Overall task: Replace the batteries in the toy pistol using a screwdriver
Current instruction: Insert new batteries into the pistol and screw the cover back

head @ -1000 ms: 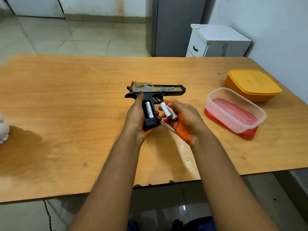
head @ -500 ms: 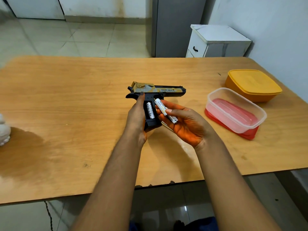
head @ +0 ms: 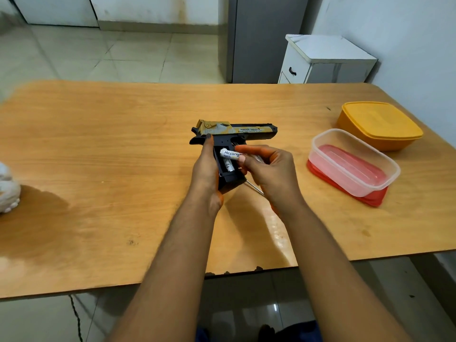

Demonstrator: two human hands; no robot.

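Observation:
A black and gold toy pistol (head: 246, 130) lies on its side at the middle of the wooden table (head: 98, 169), its grip pointing toward me. My left hand (head: 206, 169) grips the pistol's handle, thumb along its left edge. The battery compartment in the handle is uncovered, and one white battery (head: 228, 166) sits inside it. My right hand (head: 269, 166) pinches a second white battery (head: 229, 153) and holds it across the top of the compartment. A screwdriver's metal shaft (head: 254, 187) pokes out from under my right hand.
A clear plastic container (head: 355, 164) sits on a red lid to the right, with a yellow lidded box (head: 378, 124) behind it. A white object (head: 7, 191) lies at the table's left edge. A white cabinet (head: 325, 60) stands beyond the table.
My right hand has carried the battery left, from beside the handle to over the uncovered compartment. The left hand and the pistol have stayed put.

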